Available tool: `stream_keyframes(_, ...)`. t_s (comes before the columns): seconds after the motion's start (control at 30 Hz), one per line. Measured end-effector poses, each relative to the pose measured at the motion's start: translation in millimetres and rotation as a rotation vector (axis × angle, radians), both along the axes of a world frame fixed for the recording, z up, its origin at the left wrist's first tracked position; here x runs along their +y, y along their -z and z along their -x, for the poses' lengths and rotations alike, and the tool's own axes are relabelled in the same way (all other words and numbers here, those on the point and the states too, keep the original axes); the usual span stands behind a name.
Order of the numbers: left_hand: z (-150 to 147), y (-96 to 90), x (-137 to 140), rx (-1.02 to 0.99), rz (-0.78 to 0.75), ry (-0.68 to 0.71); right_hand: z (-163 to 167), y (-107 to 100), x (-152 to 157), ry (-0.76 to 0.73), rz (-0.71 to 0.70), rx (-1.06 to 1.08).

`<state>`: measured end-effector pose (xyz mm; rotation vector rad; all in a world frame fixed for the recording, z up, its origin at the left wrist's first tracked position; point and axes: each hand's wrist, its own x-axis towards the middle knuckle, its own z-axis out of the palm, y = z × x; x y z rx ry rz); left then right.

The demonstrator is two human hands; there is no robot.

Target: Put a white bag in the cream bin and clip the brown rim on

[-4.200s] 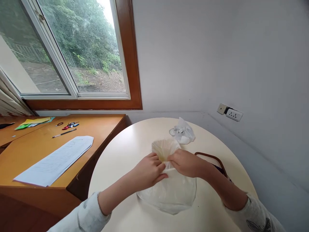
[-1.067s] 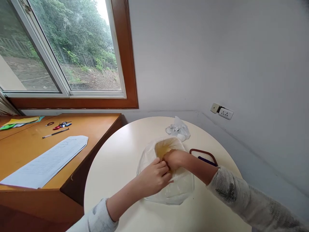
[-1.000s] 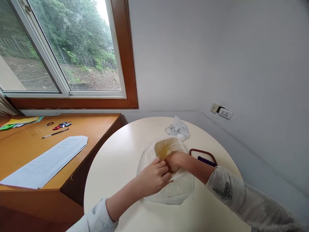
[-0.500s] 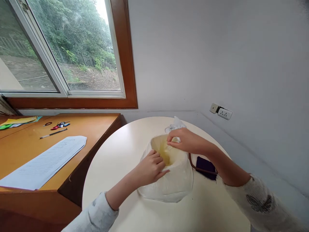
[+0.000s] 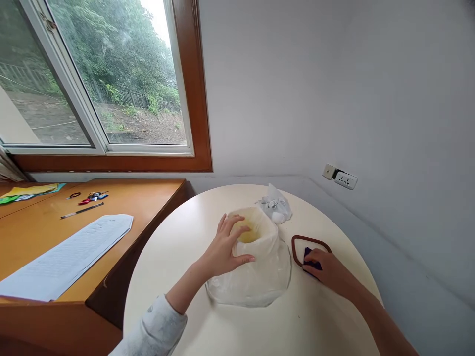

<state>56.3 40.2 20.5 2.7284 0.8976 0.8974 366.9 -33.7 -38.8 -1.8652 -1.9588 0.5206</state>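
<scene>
A small bin (image 5: pixel 256 269) lined with a thin white plastic bag stands on the round table, its mouth open and its inside yellowish. The bag's loose edge spreads around the base. At the bin's left rim is my left hand (image 5: pixel 224 249), open, fingers spread over the opening and thumb in front, holding nothing. To the right of the bin, my right hand (image 5: pixel 324 267) is closed on a dark purple cloth (image 5: pixel 308 251), which it partly covers. A brown rounded ring (image 5: pixel 295 247) lies around the cloth, one side running behind my right hand.
A knotted white plastic bag (image 5: pixel 276 205) sits behind the bin on the cream round table (image 5: pixel 170 257). On the wooden desk (image 5: pixel 122 198) at left are papers (image 5: pixel 70 259), a pen (image 5: pixel 82 210) and keys (image 5: pixel 92 198). A wall socket (image 5: pixel 346 179) is at right.
My right hand has left the bin's rim and moved right and down to the purple cloth. The left hand's fingers have opened from the rim. The bag's rim sits lower and smoother.
</scene>
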Motion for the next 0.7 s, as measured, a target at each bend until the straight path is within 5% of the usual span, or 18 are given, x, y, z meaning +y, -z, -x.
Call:
stream_keyframes(0.13,3,14.0,-9,-0.032,0.062,-0.111,-10,36,-10,0.037,0.013,-0.114)
stream_keyframes(0.27,9,21.5,-6,0.038,0.054,-0.134,-11,43,-11,0.044,-0.038,-0.133)
stream_keyframes(0.53,21,9.0,-18,0.078,-0.08,-0.107,-9,11,-12,0.224,-0.273,-0.008)
stream_keyframes(0.7,4,9.0,-32,0.139,-0.177,0.032,13,-21,-6,0.115,-0.599,-0.009)
